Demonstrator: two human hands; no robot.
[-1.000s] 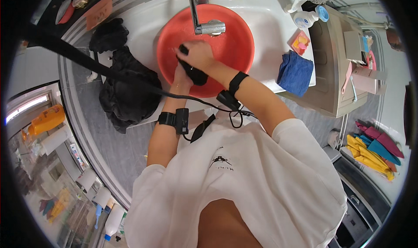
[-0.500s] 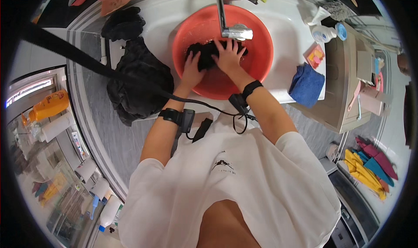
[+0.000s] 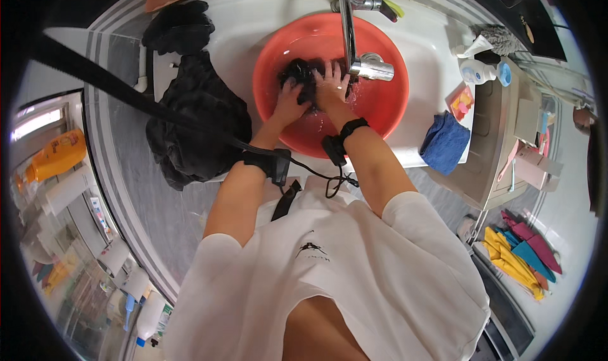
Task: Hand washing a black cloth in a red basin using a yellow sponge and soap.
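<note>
A wet black cloth lies bunched in the water of a round red basin. The fingers of my left hand bend into the cloth's near left side and grip it. Over its right part rests my right hand, fingers spread and stretched out on the fabric. My palms and the underside of the cloth are hidden. A chrome faucet reaches over the basin, its head just right of my right hand. Whether water runs from it I cannot tell.
The basin stands in a white sink. Black garments hang over its left edge. At the right lie a blue cloth and a pink soap box, near a white bottle. A black strap crosses the left side.
The head view has shifted, so the basin and faucet sit further right. My right hand has drawn closer to my left, and the black cloth is bunched more tightly between them.
</note>
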